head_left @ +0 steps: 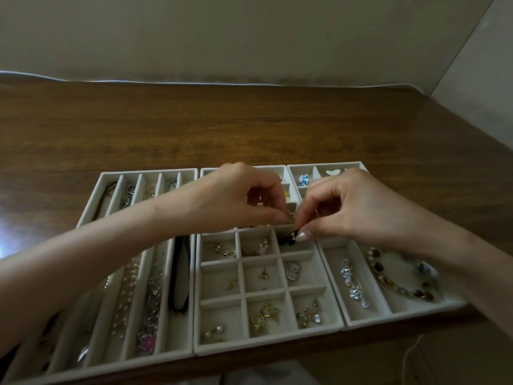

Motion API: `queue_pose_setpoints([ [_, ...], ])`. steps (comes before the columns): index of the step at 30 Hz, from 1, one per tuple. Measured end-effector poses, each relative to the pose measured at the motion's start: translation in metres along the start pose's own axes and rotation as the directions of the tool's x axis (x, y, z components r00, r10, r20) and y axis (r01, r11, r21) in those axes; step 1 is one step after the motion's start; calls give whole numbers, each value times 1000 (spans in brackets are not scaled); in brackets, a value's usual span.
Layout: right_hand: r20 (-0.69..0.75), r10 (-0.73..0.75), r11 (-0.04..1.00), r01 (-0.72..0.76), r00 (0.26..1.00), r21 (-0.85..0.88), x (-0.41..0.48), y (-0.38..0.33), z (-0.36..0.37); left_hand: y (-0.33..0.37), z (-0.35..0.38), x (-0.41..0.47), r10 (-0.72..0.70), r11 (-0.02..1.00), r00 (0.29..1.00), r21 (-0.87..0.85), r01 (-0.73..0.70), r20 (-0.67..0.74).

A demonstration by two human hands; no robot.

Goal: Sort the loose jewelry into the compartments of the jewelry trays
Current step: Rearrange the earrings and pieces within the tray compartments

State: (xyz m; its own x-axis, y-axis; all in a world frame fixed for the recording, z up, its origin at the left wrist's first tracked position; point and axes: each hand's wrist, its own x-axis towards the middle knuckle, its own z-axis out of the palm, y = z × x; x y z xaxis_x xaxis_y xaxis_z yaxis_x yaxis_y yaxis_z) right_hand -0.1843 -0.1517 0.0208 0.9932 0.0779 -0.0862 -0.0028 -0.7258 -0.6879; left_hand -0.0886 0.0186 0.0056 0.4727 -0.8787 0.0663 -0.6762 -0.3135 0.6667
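Three pale grey jewelry trays lie side by side on the wooden table. The middle tray (194,301) has a grid of small compartments with earrings and rings. My left hand (236,195) pinches a small gold piece (291,215) over the upper part of that grid. My right hand (349,209) pinches a small dark piece (290,240) at the top right compartment of the grid. The two hands' fingertips nearly meet. The left tray (91,323) holds necklaces in long slots. The right tray (388,309) holds a silver chain and a beaded bracelet (399,276).
The wooden table (249,126) stretches behind the trays to a wall. The trays sit at the table's front edge. A white cord (410,354) hangs below the edge at the right. The back right tray compartments hold a blue stone piece (303,180) and a white butterfly (333,172).
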Motion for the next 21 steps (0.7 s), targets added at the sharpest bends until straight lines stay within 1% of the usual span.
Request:
queue_pose_setpoints([
  [3, -2, -17, 1000, 17, 1000, 1, 1, -2, 2, -3, -7, 2, -25, 999, 999, -36, 24, -43],
  [9, 3, -36, 990, 36, 999, 140, 6, -5, 13, -10, -9, 5, -50, 998, 994, -34, 47, -95],
  [15, 1, 33, 999, -33, 999, 21, 8, 0, 16, -11, -10, 5, -61, 998, 994, -40, 58, -88],
  [21, 19, 58, 998, -58, 998, -31, 5, 0, 11, -9, -10, 4, -69, 997, 995, -45, 66, -70],
])
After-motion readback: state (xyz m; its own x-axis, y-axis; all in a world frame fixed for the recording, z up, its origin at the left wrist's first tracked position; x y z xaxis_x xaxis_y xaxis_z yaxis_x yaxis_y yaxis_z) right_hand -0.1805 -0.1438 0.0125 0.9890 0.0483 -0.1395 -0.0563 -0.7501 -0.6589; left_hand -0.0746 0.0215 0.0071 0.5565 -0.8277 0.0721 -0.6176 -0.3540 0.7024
